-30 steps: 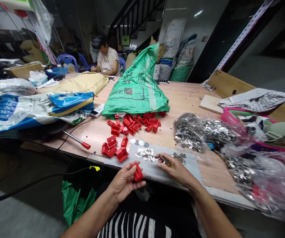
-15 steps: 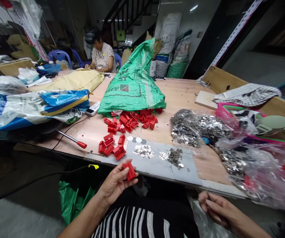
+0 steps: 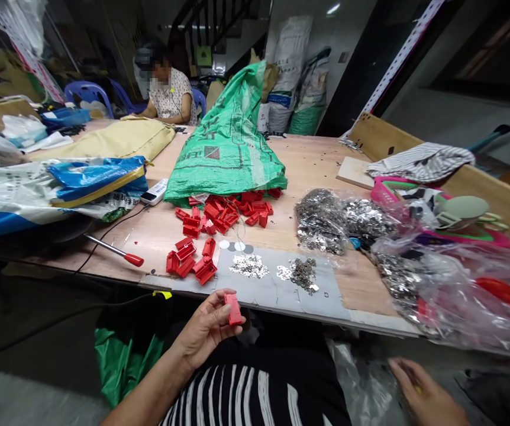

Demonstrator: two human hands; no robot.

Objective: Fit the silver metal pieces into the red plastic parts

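My left hand (image 3: 205, 329) holds a small red plastic clip (image 3: 233, 309) between thumb and fingers, just below the table's near edge. My right hand (image 3: 423, 395) is low at the bottom right, below the table beside a clear plastic bag (image 3: 361, 384); it is blurred and its fingers are hard to read. On the table in front lie a cluster of red clips (image 3: 190, 263), a grey mat (image 3: 277, 284) with small piles of silvery metal bits (image 3: 249, 265), and a green woven sack (image 3: 228, 148) spilling more red clips (image 3: 228, 213).
Clear bags of metal parts (image 3: 339, 222) cover the table's right side, with a pink basket (image 3: 436, 213) behind. A red-handled screwdriver (image 3: 115, 251) and blue-and-white sacks (image 3: 60, 189) lie at left. Another person (image 3: 164, 89) sits at the far end.
My right hand left the metal bits on the mat and dropped down to the right, below the table. My left hand kept the red clip, turning it slightly.
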